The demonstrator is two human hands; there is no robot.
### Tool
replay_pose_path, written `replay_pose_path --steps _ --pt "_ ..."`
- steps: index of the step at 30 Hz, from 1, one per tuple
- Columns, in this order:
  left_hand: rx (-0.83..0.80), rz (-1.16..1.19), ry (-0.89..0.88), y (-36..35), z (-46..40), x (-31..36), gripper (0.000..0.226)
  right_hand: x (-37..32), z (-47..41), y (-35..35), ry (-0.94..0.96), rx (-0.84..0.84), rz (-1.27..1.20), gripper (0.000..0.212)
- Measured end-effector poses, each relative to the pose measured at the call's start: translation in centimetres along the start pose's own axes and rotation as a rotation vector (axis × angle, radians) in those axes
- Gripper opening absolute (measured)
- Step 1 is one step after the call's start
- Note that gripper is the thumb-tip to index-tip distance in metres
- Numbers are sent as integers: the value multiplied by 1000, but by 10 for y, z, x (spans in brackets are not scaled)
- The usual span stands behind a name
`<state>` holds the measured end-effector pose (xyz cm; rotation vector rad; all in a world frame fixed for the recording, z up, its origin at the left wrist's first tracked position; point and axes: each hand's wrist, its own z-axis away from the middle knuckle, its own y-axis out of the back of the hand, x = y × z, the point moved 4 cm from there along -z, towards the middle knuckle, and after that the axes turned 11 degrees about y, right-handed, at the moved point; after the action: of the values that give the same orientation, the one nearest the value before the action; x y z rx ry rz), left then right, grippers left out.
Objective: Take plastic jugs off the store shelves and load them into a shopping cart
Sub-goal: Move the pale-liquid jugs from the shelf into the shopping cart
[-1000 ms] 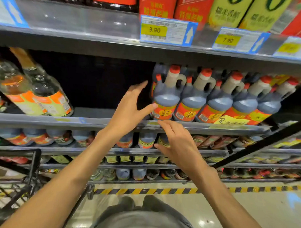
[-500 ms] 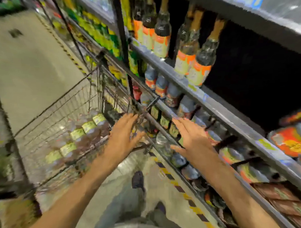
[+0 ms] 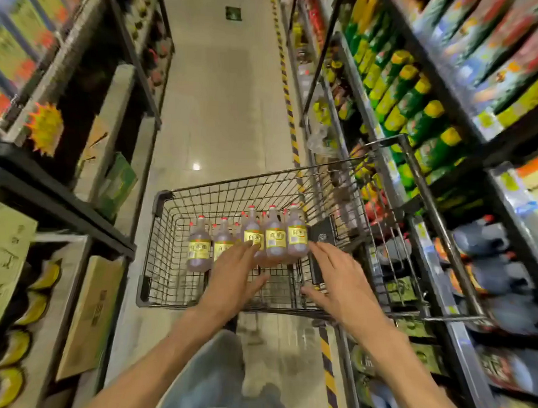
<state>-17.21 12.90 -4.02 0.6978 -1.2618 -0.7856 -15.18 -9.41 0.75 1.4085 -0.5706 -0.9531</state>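
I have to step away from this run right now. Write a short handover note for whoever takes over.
Left hand: open, empty, reaching over the cart.
Right hand: open, empty, beside a black item in the cart.
Done: five yellow-labelled jugs stand upright in the cart basket.
Left: grey jugs with red caps sit on the shelf to the right; whether those are wanted cannot be told from here.

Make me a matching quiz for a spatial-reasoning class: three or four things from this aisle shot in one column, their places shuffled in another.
Things:
1. jugs with yellow labels
2. left hand
3. green bottles with yellow caps
4. yellow-black floor tape

Places:
A. on the right-hand shelves
B. along the foot of the right shelving
C. upright inside the cart
D. open, over the cart's near rim

Pairs: 1-C, 2-D, 3-A, 4-B
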Motion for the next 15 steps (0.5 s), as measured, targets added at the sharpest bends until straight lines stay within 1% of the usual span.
replay_pose_path --steps 3,5,8,10,13,15 --pt "-59 20 123 4 -30 -54 64 -11 -61 -14 37 -50 -25 86" --pt "-107 16 194 0 -50 -89 57 -17 -95 -24 54 -77 -47 84" --pt "-199 81 321 -14 -79 -130 48 -16 -132 -44 87 -142 -67 85" --pt "-226 86 358 -27 -95 -139 48 -6 -151 -61 87 -174 -69 86" --pt "-231 204 380 -52 -124 -139 53 12 -180 -90 96 -239 -92 92" --pt "-294 293 435 -75 -147 -136 54 26 -195 -112 84 -272 -106 96"
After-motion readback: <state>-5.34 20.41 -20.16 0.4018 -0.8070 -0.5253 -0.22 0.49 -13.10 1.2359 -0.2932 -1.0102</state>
